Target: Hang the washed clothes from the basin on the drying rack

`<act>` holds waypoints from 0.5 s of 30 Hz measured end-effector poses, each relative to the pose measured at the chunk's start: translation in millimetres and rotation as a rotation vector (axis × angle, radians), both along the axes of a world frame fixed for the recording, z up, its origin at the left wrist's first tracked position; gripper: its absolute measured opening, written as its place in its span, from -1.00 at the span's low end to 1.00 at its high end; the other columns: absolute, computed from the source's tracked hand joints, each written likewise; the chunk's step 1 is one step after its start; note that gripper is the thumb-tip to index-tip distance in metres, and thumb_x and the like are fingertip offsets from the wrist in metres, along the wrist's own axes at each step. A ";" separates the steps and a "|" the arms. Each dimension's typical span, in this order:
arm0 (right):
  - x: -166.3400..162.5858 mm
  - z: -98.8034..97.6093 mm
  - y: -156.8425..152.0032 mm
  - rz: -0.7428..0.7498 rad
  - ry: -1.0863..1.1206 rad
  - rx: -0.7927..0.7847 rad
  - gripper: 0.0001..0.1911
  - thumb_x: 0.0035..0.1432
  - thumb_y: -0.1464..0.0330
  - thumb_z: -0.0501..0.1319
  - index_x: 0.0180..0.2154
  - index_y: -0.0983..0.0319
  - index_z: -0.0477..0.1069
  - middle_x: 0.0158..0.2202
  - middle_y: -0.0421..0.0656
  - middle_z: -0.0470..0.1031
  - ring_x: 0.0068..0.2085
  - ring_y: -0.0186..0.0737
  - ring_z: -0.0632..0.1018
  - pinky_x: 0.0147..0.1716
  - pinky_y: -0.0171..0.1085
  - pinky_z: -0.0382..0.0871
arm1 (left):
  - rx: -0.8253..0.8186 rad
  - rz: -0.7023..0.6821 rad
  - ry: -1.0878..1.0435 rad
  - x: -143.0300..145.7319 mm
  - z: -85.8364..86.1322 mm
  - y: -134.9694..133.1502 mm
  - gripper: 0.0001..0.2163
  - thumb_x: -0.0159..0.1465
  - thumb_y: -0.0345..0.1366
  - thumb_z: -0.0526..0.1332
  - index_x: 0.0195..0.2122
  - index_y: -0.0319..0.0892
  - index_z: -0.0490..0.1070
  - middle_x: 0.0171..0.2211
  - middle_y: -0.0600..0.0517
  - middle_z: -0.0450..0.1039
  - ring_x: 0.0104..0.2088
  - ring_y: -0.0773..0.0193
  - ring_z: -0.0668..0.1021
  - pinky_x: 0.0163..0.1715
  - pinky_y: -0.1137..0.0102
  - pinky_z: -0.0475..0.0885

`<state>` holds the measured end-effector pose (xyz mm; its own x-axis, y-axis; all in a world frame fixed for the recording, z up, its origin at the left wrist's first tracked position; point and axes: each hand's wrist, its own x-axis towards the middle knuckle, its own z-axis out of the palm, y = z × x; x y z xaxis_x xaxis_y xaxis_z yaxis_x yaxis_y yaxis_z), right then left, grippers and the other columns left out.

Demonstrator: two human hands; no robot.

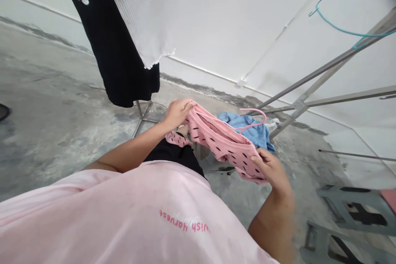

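Note:
Both my hands hold a pink garment [218, 138] with small black marks, stretched between them in front of my body. My left hand [178, 111] grips its upper left end. My right hand [269, 167] grips its lower right end. A pink hanger [255, 118] lies just behind the garment on a blue cloth [251, 130] heaped on the floor.
A white ribbed top [145, 4] and a black garment [119, 55] hang at upper left. A grey metal drying rack [324, 86] crosses the right side, with a teal hanger [340, 29] on it. Grey plastic stools [349, 210] stand at lower right. The floor is bare concrete [55, 107].

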<state>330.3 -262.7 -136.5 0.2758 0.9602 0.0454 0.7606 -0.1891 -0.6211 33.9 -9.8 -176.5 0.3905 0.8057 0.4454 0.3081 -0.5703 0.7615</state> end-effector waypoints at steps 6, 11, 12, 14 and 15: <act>11.8 -23.8 -16.9 -0.162 -0.054 0.090 -0.59 0.09 0.01 0.19 -0.40 0.24 0.51 -0.43 -0.14 0.49 -0.37 -0.22 0.45 -0.35 -0.29 0.30 | -0.011 0.049 -0.027 -0.4 -5.4 -2.0 -0.60 0.40 -0.04 -0.01 -0.53 -0.16 0.08 -0.57 0.10 0.12 -0.48 0.32 0.24 -0.40 0.37 0.09; 10.7 -35.2 -34.0 -0.227 0.041 0.100 -0.56 0.15 -0.01 0.18 -0.39 0.24 0.51 -0.45 -0.17 0.48 -0.38 -0.23 0.45 -0.36 -0.30 0.31 | -0.035 0.040 -0.025 0.5 -5.6 -1.0 -0.63 0.41 -0.10 -0.01 -0.52 -0.16 0.09 -0.55 0.09 0.13 -0.46 0.31 0.25 -0.38 0.38 0.11; 8.5 -34.3 -36.4 -0.196 0.062 0.098 -0.55 0.15 -0.02 0.19 -0.42 0.24 0.49 -0.48 -0.18 0.45 -0.40 -0.24 0.43 -0.37 -0.30 0.30 | -0.038 0.043 -0.018 0.3 -4.9 -1.2 -0.63 0.41 -0.11 -0.01 -0.52 -0.16 0.08 -0.55 0.09 0.13 -0.47 0.31 0.25 -0.38 0.38 0.11; 3.3 -30.3 -40.6 -0.101 0.132 0.076 -0.52 0.16 -0.04 0.20 -0.47 0.24 0.46 -0.52 -0.19 0.40 -0.44 -0.26 0.40 -0.41 -0.31 0.26 | -0.026 0.044 -0.002 -0.4 -2.2 -2.7 -0.62 0.42 -0.12 -0.02 -0.52 -0.16 0.07 -0.55 0.09 0.15 -0.46 0.30 0.26 -0.37 0.38 0.11; 0.8 -27.9 -42.7 -0.037 0.185 0.048 -0.52 0.16 -0.04 0.21 -0.47 0.25 0.46 -0.53 -0.19 0.39 -0.46 -0.28 0.39 -0.44 -0.32 0.24 | -0.010 0.041 0.006 -0.8 -0.2 -4.0 -0.63 0.42 -0.12 -0.03 -0.52 -0.16 0.08 -0.54 0.08 0.17 -0.46 0.30 0.27 -0.36 0.37 0.12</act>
